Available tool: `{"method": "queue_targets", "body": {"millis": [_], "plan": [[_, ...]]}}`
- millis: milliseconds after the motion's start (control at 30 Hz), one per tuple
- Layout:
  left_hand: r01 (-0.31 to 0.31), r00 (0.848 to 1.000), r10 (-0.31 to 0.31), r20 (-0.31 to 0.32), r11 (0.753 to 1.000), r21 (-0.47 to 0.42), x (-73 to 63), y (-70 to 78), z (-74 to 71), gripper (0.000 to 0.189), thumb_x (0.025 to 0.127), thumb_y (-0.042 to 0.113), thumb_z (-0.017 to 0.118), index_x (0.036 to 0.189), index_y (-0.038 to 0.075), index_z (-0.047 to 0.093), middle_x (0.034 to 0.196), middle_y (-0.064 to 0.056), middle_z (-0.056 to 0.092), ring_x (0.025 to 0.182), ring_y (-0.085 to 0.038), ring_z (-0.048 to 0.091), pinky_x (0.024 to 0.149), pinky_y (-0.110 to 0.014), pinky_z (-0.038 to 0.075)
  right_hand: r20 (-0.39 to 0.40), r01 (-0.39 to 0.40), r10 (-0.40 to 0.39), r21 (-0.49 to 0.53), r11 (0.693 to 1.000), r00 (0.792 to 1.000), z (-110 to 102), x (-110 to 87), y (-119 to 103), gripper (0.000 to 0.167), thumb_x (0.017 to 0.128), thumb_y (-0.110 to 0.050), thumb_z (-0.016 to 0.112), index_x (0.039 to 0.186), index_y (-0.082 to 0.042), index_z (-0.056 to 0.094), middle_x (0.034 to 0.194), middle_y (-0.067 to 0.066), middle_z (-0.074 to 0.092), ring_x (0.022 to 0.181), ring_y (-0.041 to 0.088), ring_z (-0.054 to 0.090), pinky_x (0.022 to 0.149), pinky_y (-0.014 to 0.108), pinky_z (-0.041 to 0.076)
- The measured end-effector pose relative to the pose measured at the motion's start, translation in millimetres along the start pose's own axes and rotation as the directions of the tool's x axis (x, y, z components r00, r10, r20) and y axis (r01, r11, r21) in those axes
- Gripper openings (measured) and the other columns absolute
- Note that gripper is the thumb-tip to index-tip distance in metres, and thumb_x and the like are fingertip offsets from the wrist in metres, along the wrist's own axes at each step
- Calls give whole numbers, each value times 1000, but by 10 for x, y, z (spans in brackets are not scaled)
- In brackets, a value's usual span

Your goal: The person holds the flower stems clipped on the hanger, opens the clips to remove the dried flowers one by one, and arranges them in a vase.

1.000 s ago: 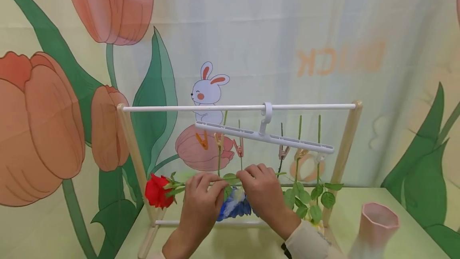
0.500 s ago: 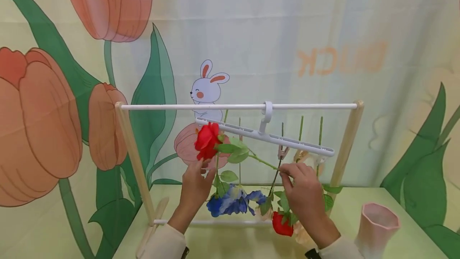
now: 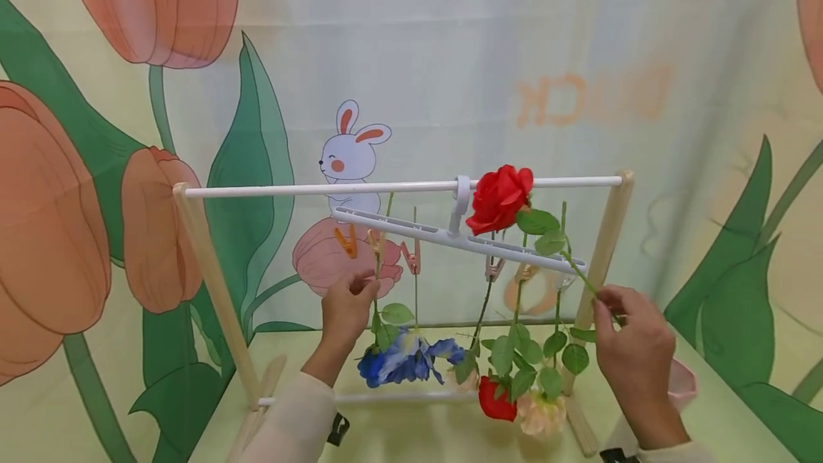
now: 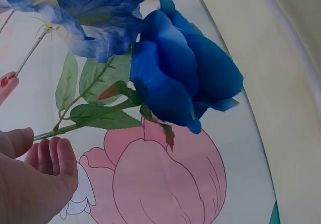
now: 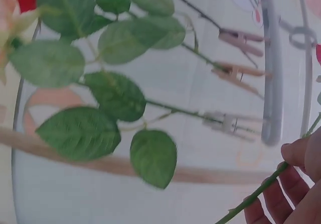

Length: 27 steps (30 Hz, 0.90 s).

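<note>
My right hand (image 3: 633, 356) pinches the green stem of a red rose (image 3: 500, 198) at the rack's right end. In the right wrist view, thumb and fingers of that right hand (image 5: 301, 184) close on the stem (image 5: 261, 189). At the left, my left hand (image 3: 347, 306) has thumb and fingertips at the stem of a hanging blue rose (image 4: 185, 68). Beside it hangs a blue-and-white flower (image 3: 411, 356). Clothespins on a grey hanger (image 3: 450, 236) hold the flowers head down. An orange clothespin (image 3: 346, 241) at the hanger's left end holds nothing.
The tilted hanger hangs from the white rod (image 3: 308, 190) of a wooden rack (image 3: 212, 284). Another red rose (image 3: 495, 399) and a peach flower (image 3: 542, 411) hang at the right. A pink vase (image 3: 683, 383) stands partly behind my right hand.
The red rose, first held sideways in both hands, has swung upward and moved right in my right hand. My left hand has left it for the hanging blue rose's stem.
</note>
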<state>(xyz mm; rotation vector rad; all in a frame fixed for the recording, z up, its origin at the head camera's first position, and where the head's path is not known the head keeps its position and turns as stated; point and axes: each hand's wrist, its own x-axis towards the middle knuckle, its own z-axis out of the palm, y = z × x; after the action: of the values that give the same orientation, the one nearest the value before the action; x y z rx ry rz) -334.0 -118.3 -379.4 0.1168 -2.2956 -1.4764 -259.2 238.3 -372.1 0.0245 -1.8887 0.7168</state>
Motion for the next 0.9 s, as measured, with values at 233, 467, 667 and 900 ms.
{"method": "queue_targets", "body": {"millis": [233, 467, 667, 900], "plan": [[50, 997, -48, 52, 998, -35, 39, 66, 1, 36, 98, 26, 68, 131, 12, 68, 120, -12, 71, 112, -30, 66, 98, -45, 57, -8, -138, 138, -51, 989, 990, -114, -22, 236, 9, 89, -1, 70, 98, 0, 70, 90, 17, 71, 80, -33, 31, 73, 20, 38], [78, 995, -76, 67, 996, -36, 37, 65, 8, 32, 99, 24, 67, 128, 10, 70, 114, -11, 72, 103, -27, 68, 93, -41, 59, 24, -235, 237, -87, 968, 971, -141, -98, 421, 12, 91, -4, 68, 102, 0, 70, 93, 18, 72, 76, -34, 31, 73, 27, 36], [81, 995, -77, 63, 995, -59, 48, 51, -25, 29, 99, 23, 67, 125, 11, 71, 110, -10, 73, 99, -25, 69, 91, -40, 60, 66, -341, 351, -127, 931, 934, -153, -166, 576, 17, 94, -12, 64, 107, -1, 69, 100, 19, 73, 72, -32, 28, 75, 34, 38], [90, 993, -80, 86, 990, -111, 23, 17, -53, 29, 99, 21, 68, 124, 8, 71, 108, -12, 72, 95, -22, 72, 90, -38, 61, 89, -456, 478, -189, 870, 874, -211, -234, 676, 23, 96, -19, 61, 107, 0, 68, 99, 24, 72, 69, -7, 49, 71, 38, 40]]}}
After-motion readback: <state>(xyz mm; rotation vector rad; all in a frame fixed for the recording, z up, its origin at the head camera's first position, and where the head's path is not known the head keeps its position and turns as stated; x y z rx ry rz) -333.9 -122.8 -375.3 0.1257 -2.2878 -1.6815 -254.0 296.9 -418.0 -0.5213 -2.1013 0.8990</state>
